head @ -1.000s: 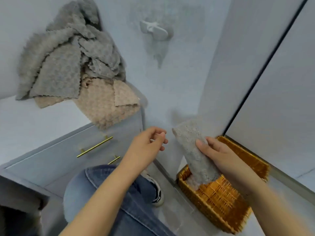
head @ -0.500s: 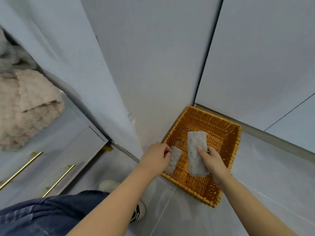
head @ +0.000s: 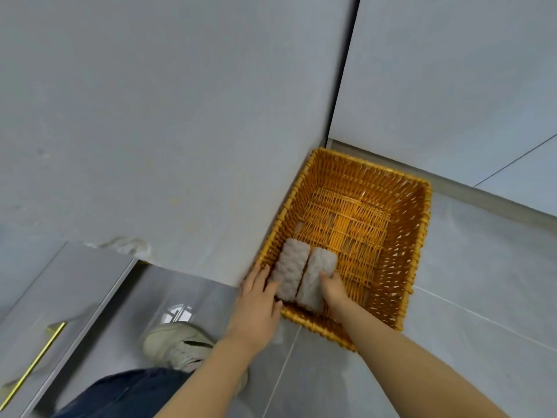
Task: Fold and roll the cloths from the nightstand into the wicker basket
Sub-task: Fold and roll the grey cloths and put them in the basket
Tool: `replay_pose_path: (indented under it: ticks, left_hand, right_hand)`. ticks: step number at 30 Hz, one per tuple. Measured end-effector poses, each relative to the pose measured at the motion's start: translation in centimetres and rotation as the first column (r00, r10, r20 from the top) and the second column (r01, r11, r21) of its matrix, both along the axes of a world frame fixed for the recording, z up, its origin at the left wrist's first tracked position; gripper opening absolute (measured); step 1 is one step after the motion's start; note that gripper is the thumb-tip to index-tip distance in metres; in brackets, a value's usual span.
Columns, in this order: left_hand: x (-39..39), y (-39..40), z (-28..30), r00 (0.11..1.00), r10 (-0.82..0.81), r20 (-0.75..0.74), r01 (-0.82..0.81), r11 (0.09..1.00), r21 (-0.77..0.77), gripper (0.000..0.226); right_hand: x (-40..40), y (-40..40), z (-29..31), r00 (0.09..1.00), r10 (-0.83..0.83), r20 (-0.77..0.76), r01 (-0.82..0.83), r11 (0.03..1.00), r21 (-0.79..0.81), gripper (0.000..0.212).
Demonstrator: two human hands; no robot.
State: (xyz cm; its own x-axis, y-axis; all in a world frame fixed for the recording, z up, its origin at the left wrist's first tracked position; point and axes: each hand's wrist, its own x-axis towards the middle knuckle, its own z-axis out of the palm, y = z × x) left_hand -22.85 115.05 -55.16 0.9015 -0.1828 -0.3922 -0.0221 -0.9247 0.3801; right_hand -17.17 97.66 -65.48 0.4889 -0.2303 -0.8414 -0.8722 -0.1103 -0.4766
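The left hand point(head: 256, 300) has its fingers nearly straight and slightly spread, laid along the left side of the left rolled cloth point(head: 289, 274), with the thumb reaching across that roll's near end; they touch it rather than wrap around it. The right hand point(head: 333, 289) reaches over the basket's near rim, its thumb lying on top of the right rolled cloth point(head: 316, 277) while the other fingers curl down the roll's right side (their tips are hidden behind the cloth), so it grips that roll.

The two grey, nubbly rolls lie side by side, touching along their length, both pointing toward about 1 o'clock. They sit on the floor of the wicker basket point(head: 401, 236), tucked into its corner at about 7 o'clock, against the left wall and the near wall.

The basket stands on the tiled floor point(head: 482, 282), its 11 o'clock corner pushed into the angle where the grey wall panels meet. At about 8 o'clock from the basket are a pale sneaker point(head: 177, 346) and a denim-clad leg point(head: 126, 393), and farther toward 8 o'clock is the nightstand's drawer front with a brass handle point(head: 33, 366).
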Motion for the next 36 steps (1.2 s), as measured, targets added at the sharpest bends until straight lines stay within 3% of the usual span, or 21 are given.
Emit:
replay_pose_path:
  ticks: [3,13,19,23,29,36]
  left_hand:
    - [0.1,-0.1,-0.2,1.000,0.007,0.010,-0.007,1.000,0.007,0.045]
    - [0.1,-0.6,-0.1,0.995,0.047,-0.084,-0.049,0.998,-0.025,0.042]
    - [-0.9,-0.1,0.7,0.991,0.073,-0.113,-0.081,0.994,-0.067,0.040]
    - [-0.9,0.1,2.3,0.985,0.092,-0.149,-0.112,0.985,-0.133,0.035]
    - [-0.6,-0.5,7.9,0.977,0.169,-0.127,-0.196,0.952,-0.236,0.030]
    - [-3.8,0.4,17.9,0.955,0.297,-0.004,-0.279,0.895,-0.347,0.026]
  right_hand:
    - [-0.6,0.9,-2.0,0.999,0.040,-0.010,-0.040,0.993,-0.109,0.045]
    - [-1.5,1.2,-0.1,0.994,-0.085,0.070,0.087,0.996,-0.026,0.041]
    - [-1.0,1.5,1.5,0.975,-0.220,-0.023,0.221,0.974,0.057,0.043]
    - [-1.4,0.9,2.7,0.976,-0.215,-0.040,0.219,0.970,0.107,0.046]
    - [-3.8,-0.6,12.5,0.969,-0.009,0.245,-0.021,0.993,0.117,0.030]
    - [-7.7,0.6,24.8,0.842,0.210,0.497,-0.311,0.942,0.128,0.018]
